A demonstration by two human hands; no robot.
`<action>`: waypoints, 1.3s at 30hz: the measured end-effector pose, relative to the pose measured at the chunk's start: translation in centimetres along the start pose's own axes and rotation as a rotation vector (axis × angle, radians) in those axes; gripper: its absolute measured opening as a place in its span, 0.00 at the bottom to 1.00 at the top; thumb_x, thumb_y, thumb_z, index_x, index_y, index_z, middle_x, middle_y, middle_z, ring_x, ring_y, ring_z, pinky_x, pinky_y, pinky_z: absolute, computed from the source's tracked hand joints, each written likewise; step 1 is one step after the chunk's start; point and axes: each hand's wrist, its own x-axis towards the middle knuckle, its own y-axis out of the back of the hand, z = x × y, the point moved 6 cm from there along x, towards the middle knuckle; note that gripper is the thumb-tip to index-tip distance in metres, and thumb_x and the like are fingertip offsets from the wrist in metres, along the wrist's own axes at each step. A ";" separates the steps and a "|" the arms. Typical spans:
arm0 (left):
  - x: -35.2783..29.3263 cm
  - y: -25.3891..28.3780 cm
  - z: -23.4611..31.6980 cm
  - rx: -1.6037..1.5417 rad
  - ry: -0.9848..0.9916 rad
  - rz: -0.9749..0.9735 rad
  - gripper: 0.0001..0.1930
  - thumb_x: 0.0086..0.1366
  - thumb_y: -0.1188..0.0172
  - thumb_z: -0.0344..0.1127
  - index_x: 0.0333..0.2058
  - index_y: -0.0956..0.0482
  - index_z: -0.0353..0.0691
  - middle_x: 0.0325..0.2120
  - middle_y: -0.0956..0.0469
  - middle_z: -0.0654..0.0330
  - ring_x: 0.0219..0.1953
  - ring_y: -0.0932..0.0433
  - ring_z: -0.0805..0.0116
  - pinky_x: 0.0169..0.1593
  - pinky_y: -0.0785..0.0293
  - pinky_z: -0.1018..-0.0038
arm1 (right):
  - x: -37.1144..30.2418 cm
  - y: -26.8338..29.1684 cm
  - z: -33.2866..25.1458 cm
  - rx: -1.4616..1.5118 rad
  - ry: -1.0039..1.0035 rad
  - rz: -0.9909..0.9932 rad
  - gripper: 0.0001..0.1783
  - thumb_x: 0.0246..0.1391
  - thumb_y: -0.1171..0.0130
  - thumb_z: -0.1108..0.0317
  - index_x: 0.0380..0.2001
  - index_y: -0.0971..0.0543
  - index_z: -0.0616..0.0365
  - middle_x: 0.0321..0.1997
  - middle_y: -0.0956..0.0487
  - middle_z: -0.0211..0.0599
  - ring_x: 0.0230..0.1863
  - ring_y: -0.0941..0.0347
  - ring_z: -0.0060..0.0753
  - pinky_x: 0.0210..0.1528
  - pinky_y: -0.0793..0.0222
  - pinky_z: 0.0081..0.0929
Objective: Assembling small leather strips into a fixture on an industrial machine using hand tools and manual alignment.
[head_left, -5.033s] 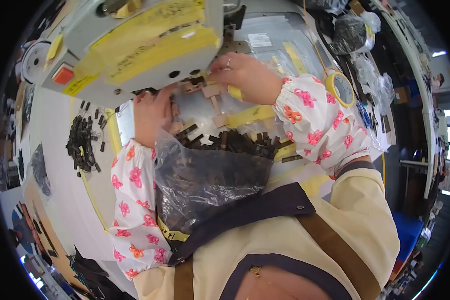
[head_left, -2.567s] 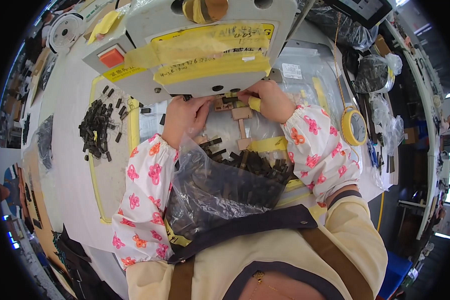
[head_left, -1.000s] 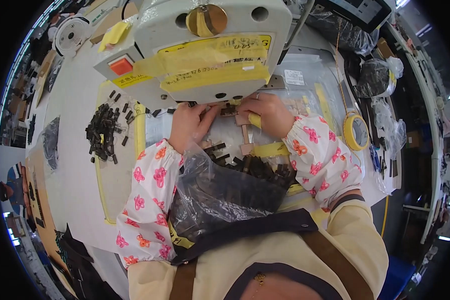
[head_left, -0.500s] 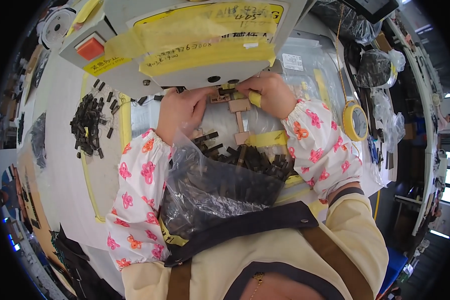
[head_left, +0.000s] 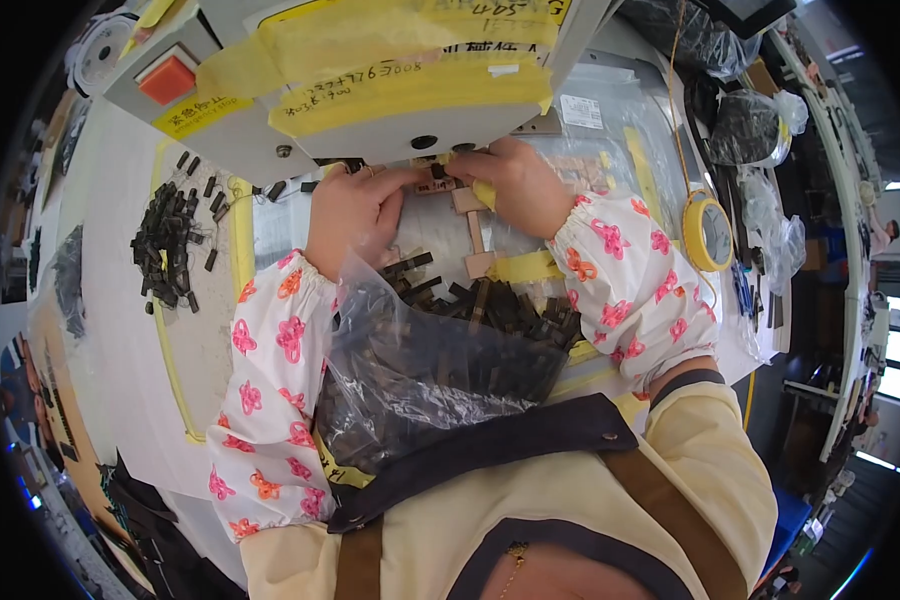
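Under the front edge of a grey machine [head_left: 370, 150], both my hands work close together. Between their fingertips sits a small black rectangular part [head_left: 437, 172], at a small wooden-coloured block [head_left: 432, 187]. My left hand [head_left: 355, 212] comes in from the left, fingers bent, its index fingertip at the part. My right hand [head_left: 530, 190] is closed, its fingertips at the part's right side; a yellow wrap covers one finger. Fingers partly hide the contact. Just below, more black parts [head_left: 520, 315] spill from a clear plastic bag [head_left: 430, 385] by my body.
A pile of black parts with thin wires [head_left: 170, 240] lies left on the white table. The machine carries a red button [head_left: 167, 78] and yellow tape. A yellow tape roll [head_left: 708, 235] and bagged items [head_left: 748, 132] stand right. T-shaped wooden-coloured pieces [head_left: 475, 232] lie before my hands.
My view has shifted slightly, so the machine sits higher in it. The right fingertips have moved closer to the left ones, and less of the black part shows between them.
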 end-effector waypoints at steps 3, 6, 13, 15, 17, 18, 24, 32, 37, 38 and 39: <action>0.0 -0.3 -0.3 0.041 0.043 -0.083 0.13 0.52 0.51 0.23 0.34 0.20 0.43 0.28 0.21 0.56 0.28 0.24 0.56 0.33 0.28 0.67 | 0.0 0.0 -0.1 -0.039 0.008 -0.022 0.14 0.35 0.44 0.79 0.30 0.20 0.56 0.33 0.24 0.40 0.37 0.29 0.46 0.38 0.31 0.37; 0.0 -0.3 -0.3 0.040 -0.006 -0.047 0.13 0.52 0.50 0.24 0.34 0.20 0.43 0.27 0.21 0.57 0.28 0.24 0.56 0.33 0.28 0.67 | 0.3 -0.1 0.0 -0.050 0.026 -0.041 0.14 0.35 0.44 0.78 0.30 0.20 0.56 0.33 0.24 0.40 0.37 0.29 0.45 0.38 0.31 0.36; -0.1 -0.3 -0.3 0.053 -0.028 -0.022 0.13 0.51 0.49 0.24 0.34 0.21 0.44 0.27 0.22 0.57 0.27 0.25 0.56 0.32 0.28 0.66 | 0.9 -0.5 -0.5 -0.096 0.038 -0.084 0.11 0.35 0.44 0.77 0.27 0.21 0.57 0.31 0.24 0.41 0.37 0.28 0.46 0.38 0.31 0.36; -0.1 -0.2 0.2 0.087 -0.101 0.015 0.13 0.50 0.47 0.24 0.35 0.21 0.46 0.23 0.23 0.58 0.25 0.26 0.56 0.30 0.29 0.65 | 0.8 -0.6 -0.3 -0.113 0.018 -0.088 0.11 0.35 0.44 0.76 0.27 0.21 0.57 0.31 0.24 0.40 0.37 0.28 0.45 0.38 0.31 0.36; -0.1 -0.2 0.6 0.113 -0.133 0.015 0.14 0.50 0.46 0.24 0.35 0.21 0.46 0.21 0.24 0.58 0.24 0.26 0.57 0.30 0.30 0.65 | 0.7 -0.6 -0.4 -0.127 0.002 -0.090 0.11 0.34 0.43 0.76 0.28 0.21 0.56 0.32 0.24 0.40 0.38 0.28 0.45 0.37 0.31 0.36; -0.2 0.0 0.9 0.140 -0.164 0.014 0.14 0.49 0.46 0.24 0.35 0.21 0.47 0.20 0.26 0.59 0.23 0.27 0.57 0.29 0.31 0.65 | 0.7 -0.6 -0.5 -0.118 -0.006 -0.086 0.12 0.34 0.43 0.76 0.28 0.21 0.56 0.33 0.24 0.40 0.38 0.28 0.45 0.37 0.30 0.36; -0.2 0.0 1.0 0.157 -0.183 0.055 0.15 0.48 0.45 0.24 0.35 0.22 0.48 0.19 0.28 0.60 0.23 0.28 0.58 0.28 0.32 0.64 | 0.3 -0.4 0.0 -0.057 0.046 -0.021 0.12 0.35 0.45 0.77 0.29 0.21 0.56 0.35 0.25 0.39 0.39 0.28 0.44 0.38 0.30 0.36; -0.2 0.1 1.5 0.183 -0.192 0.020 0.16 0.46 0.44 0.25 0.36 0.21 0.49 0.16 0.31 0.61 0.22 0.28 0.59 0.28 0.31 0.65 | 1.3 -1.2 -0.1 -0.127 -0.070 -0.152 0.13 0.36 0.46 0.76 0.31 0.21 0.55 0.34 0.24 0.40 0.39 0.28 0.44 0.38 0.30 0.36; 0.0 -0.4 1.6 0.353 -0.208 -0.084 0.23 0.41 0.41 0.31 0.41 0.25 0.56 0.17 0.29 0.65 0.24 0.25 0.67 0.31 0.37 0.70 | 0.5 -1.1 0.9 -0.016 -0.035 -0.059 0.13 0.37 0.45 0.76 0.31 0.21 0.55 0.35 0.24 0.39 0.39 0.29 0.45 0.40 0.31 0.35; 0.0 -0.2 1.7 0.387 -0.188 -0.129 0.25 0.40 0.40 0.32 0.42 0.26 0.56 0.18 0.29 0.66 0.25 0.25 0.67 0.31 0.38 0.71 | 0.6 -0.8 0.9 -0.010 -0.031 -0.061 0.13 0.37 0.45 0.76 0.31 0.21 0.55 0.35 0.24 0.39 0.39 0.29 0.45 0.40 0.31 0.35; 0.0 -0.2 1.7 0.419 -0.169 -0.173 0.28 0.39 0.40 0.32 0.44 0.27 0.57 0.18 0.29 0.66 0.25 0.25 0.67 0.32 0.38 0.71 | 0.6 -0.4 0.5 -0.026 0.030 -0.096 0.13 0.37 0.45 0.76 0.31 0.21 0.54 0.35 0.24 0.38 0.39 0.29 0.44 0.39 0.31 0.34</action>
